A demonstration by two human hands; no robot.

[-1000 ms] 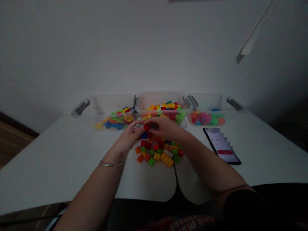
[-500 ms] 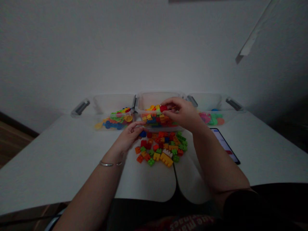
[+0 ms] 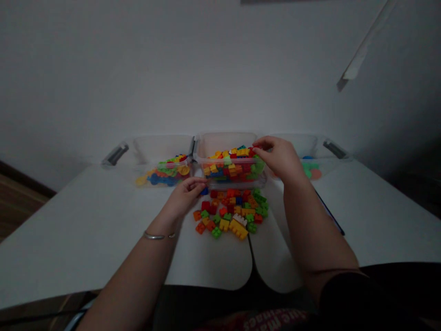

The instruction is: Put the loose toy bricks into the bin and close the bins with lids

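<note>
My right hand is over the right front corner of the middle clear plastic box, thumb and fingers pinched on a red building block just above the pile. Inside that box lie yellow, orange, red, green and blue building blocks. My left hand rests by the box's front left corner, its fingers loosely extended beside a blue building block that they partly cover. In front of the box, a spread of loose building blocks lies on the white table.
To the left stands a clear box with colourful plastic pieces. Another clear box is on the right, partly behind my right hand. A phone lies mostly hidden by my right forearm. The wall rises behind the boxes.
My right hand has moved right with the red block, from over the middle of the box to its right side, uncovering more blocks inside. My left hand has barely shifted.
</note>
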